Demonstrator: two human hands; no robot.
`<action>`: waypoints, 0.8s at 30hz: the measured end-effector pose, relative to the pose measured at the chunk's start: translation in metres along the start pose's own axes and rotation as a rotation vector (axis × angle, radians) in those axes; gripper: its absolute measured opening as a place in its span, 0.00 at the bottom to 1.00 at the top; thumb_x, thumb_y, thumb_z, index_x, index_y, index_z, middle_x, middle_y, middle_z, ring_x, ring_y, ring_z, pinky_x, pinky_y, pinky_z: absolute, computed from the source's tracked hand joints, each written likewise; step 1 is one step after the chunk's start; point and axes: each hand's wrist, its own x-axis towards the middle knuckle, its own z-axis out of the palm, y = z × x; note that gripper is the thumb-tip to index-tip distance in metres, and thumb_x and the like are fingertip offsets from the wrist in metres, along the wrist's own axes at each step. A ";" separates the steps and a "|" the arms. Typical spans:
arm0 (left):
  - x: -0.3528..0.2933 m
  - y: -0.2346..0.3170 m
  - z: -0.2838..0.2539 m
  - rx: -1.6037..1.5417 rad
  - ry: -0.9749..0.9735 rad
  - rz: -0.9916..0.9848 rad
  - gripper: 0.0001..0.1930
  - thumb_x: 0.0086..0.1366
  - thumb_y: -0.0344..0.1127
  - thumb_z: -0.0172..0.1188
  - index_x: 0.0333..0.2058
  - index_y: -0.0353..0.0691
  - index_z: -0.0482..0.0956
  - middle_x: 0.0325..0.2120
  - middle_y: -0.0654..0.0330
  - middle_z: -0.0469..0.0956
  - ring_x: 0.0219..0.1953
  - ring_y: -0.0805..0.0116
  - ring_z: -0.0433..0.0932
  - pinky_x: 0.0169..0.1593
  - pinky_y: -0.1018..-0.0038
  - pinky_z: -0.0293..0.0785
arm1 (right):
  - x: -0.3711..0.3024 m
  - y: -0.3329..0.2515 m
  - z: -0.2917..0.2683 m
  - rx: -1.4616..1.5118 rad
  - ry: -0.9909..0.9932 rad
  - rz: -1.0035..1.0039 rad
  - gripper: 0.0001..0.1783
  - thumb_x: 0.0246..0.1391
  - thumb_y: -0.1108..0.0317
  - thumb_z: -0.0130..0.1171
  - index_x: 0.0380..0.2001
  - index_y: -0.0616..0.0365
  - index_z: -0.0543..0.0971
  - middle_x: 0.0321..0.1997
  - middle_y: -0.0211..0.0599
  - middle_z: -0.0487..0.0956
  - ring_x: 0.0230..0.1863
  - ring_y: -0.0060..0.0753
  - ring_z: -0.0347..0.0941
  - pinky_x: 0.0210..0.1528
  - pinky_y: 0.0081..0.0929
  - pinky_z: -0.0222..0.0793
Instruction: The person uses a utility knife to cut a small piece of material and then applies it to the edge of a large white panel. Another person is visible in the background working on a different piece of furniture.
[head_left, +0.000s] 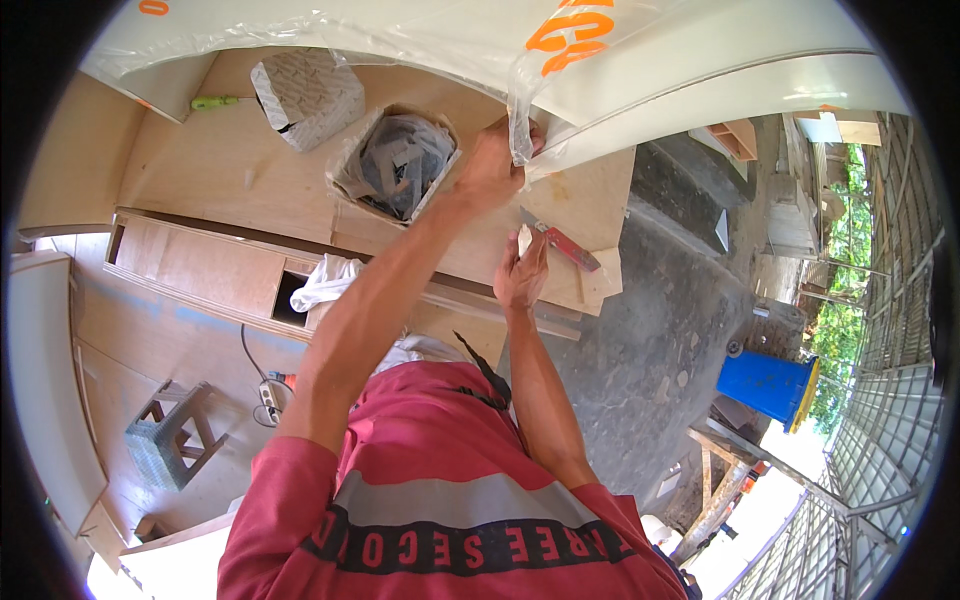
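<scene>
My left hand (492,165) reaches up to the edge of a large white panel (690,90). Its fingers are closed on a strip of clear plastic film (520,110) that hangs off the panel. Part of those fingers is hidden behind the film. Just below, my right hand (524,278) is closed with a small white piece (524,240) showing between thumb and fingers; its kind is unclear. A red-handled utility knife (572,250) with its blade out is right beside the right fingertips, over the wooden board (590,215). Whether those fingers touch it I cannot tell.
An open box (337,172) full of grey pieces in plastic stands left of my left hand. Behind it are a wrapped carton (315,95) and a green-handled screwdriver (212,102). A step stool (168,440) and power strip (268,398) are at lower left; a blue bin (765,385) stands right.
</scene>
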 end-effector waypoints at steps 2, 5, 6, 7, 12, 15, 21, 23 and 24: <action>0.012 0.005 -0.016 0.093 -0.117 0.211 0.14 0.56 0.16 0.59 0.42 0.31 0.80 0.35 0.45 0.80 0.40 0.45 0.81 0.47 0.62 0.78 | 0.000 0.002 0.000 0.000 -0.009 0.018 0.13 0.68 0.65 0.57 0.48 0.62 0.71 0.38 0.56 0.75 0.38 0.66 0.74 0.38 0.54 0.69; 0.025 0.001 -0.030 0.086 -0.261 0.213 0.15 0.58 0.17 0.59 0.45 0.31 0.79 0.35 0.45 0.81 0.40 0.47 0.81 0.49 0.62 0.77 | -0.001 0.004 0.000 0.007 0.002 0.004 0.13 0.68 0.65 0.57 0.49 0.62 0.71 0.39 0.56 0.75 0.38 0.66 0.74 0.38 0.54 0.69; 0.023 -0.001 -0.028 0.042 -0.216 0.159 0.14 0.59 0.17 0.59 0.45 0.31 0.79 0.35 0.47 0.82 0.40 0.51 0.81 0.49 0.63 0.77 | 0.000 0.001 0.001 0.015 0.011 -0.006 0.13 0.68 0.65 0.57 0.49 0.62 0.71 0.39 0.56 0.75 0.38 0.66 0.74 0.38 0.54 0.69; 0.018 -0.002 -0.024 -0.002 -0.171 0.106 0.14 0.60 0.17 0.59 0.45 0.31 0.79 0.36 0.49 0.82 0.40 0.54 0.82 0.48 0.65 0.77 | 0.001 -0.001 0.001 0.016 0.010 0.005 0.12 0.65 0.69 0.58 0.48 0.61 0.71 0.39 0.55 0.76 0.39 0.65 0.75 0.38 0.54 0.70; -0.018 0.007 0.003 -0.601 0.151 -0.388 0.10 0.63 0.20 0.64 0.44 0.34 0.83 0.38 0.61 0.84 0.41 0.73 0.81 0.48 0.73 0.77 | 0.001 -0.001 0.002 -0.010 0.038 -0.009 0.12 0.59 0.75 0.60 0.45 0.60 0.71 0.41 0.54 0.77 0.40 0.65 0.75 0.39 0.53 0.71; -0.025 0.013 0.016 -0.693 0.256 -0.407 0.11 0.63 0.22 0.66 0.45 0.36 0.85 0.38 0.65 0.84 0.42 0.77 0.80 0.49 0.76 0.76 | 0.001 0.000 0.002 0.005 0.017 0.021 0.14 0.68 0.63 0.57 0.48 0.62 0.71 0.40 0.57 0.76 0.40 0.67 0.74 0.38 0.55 0.69; -0.032 -0.006 0.035 -0.500 0.322 -0.272 0.07 0.65 0.21 0.63 0.41 0.34 0.83 0.33 0.64 0.83 0.36 0.77 0.79 0.41 0.74 0.76 | 0.000 0.002 0.002 -0.048 0.037 0.037 0.13 0.62 0.71 0.60 0.48 0.61 0.71 0.40 0.56 0.76 0.39 0.66 0.75 0.39 0.53 0.71; -0.032 -0.037 0.039 -0.258 0.346 -0.207 0.03 0.66 0.21 0.61 0.38 0.33 0.81 0.31 0.62 0.82 0.32 0.78 0.78 0.37 0.72 0.74 | 0.002 -0.006 0.003 -0.027 0.017 0.013 0.12 0.63 0.71 0.60 0.47 0.61 0.72 0.39 0.56 0.77 0.39 0.66 0.75 0.39 0.53 0.71; -0.028 -0.041 0.038 -0.217 0.378 -0.180 0.02 0.66 0.22 0.61 0.37 0.33 0.80 0.30 0.61 0.81 0.31 0.78 0.77 0.36 0.72 0.73 | 0.004 -0.005 0.003 -0.021 0.015 0.008 0.12 0.63 0.71 0.60 0.47 0.61 0.72 0.39 0.56 0.77 0.39 0.66 0.75 0.39 0.53 0.71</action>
